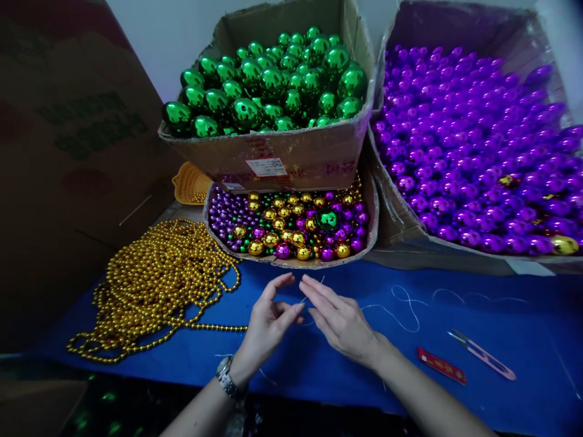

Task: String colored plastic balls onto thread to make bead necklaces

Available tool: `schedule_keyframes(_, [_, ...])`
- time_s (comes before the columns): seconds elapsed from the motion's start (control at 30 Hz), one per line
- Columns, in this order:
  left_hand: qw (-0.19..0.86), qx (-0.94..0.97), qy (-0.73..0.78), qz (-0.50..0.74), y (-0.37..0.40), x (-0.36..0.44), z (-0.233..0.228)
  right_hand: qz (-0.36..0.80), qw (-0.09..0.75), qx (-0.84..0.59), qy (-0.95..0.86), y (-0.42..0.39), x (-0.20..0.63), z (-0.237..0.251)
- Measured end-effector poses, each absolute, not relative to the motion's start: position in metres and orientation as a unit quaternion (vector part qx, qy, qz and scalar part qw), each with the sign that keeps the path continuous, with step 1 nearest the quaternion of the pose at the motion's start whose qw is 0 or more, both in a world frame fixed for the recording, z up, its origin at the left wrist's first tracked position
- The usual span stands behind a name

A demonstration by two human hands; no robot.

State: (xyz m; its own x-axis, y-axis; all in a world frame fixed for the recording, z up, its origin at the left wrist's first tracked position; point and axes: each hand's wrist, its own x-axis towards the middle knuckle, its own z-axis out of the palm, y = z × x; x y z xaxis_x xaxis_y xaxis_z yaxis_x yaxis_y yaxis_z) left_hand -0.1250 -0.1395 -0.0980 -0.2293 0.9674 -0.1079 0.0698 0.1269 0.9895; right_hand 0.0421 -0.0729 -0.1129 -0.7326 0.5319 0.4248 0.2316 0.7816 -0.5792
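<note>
My left hand [273, 318] is over the blue table with thumb and curled fingers pinched on a thin clear thread [407, 329]. Its index finger is raised and bent. Facing it, my right hand [339, 315] has its fingers stretched out beside the thread, the tips close to the left hand's. The thread trails in loops to the right across the cloth. Left of my hands lies a heap of gold bead strings [159, 285], one strand reaching toward my left wrist. Just beyond my fingertips is a low box of mixed beads [291, 263] in gold, purple and green.
Behind stands a carton of large green balls [305, 149]; at right is a carton of purple beads [455, 247]. Pink-handled snips [487, 358] and a red packet [441, 366] lie on the blue cloth [346, 385]. A yellow basket [186, 185] sits behind the gold heap.
</note>
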Motion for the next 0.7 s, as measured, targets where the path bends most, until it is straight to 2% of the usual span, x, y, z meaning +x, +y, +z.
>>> schedule_keyframes(0.1, [0.441, 0.416, 0.592, 0.531, -0.139, -0.124, -0.096, 0.415, 0.256, -0.246, -0.838, -0.081, 0.034, -0.116])
schedule_keyframes(0.17, [0.44, 0.414, 0.591, 0.534, -0.138, -0.125, -0.095, 0.472, 0.251, -0.266, -0.802, -0.084, 0.032, -0.116])
schedule_keyframes(0.33, [0.446, 0.486, 0.59, 0.465, -0.138, -0.13, -0.091, 0.505, 0.261, -0.287, -0.771, -0.077, 0.04, -0.112])
schedule_keyframes(0.43, [0.381, 0.576, 0.597, 0.409, -0.138, -0.133, -0.092, 0.555, 0.26, -0.302, -0.73, -0.072, 0.047, -0.11])
schedule_keyframes(0.6, [0.265, 0.593, 0.636, 0.417, -0.138, -0.127, -0.097, 0.597, 0.282, -0.321, -0.679, -0.08, 0.043, -0.11])
schedule_keyframes(0.7, [0.272, 0.593, 0.626, 0.427, -0.137, -0.123, -0.097, 0.536, 0.275, -0.332, -0.726, -0.087, 0.036, -0.109])
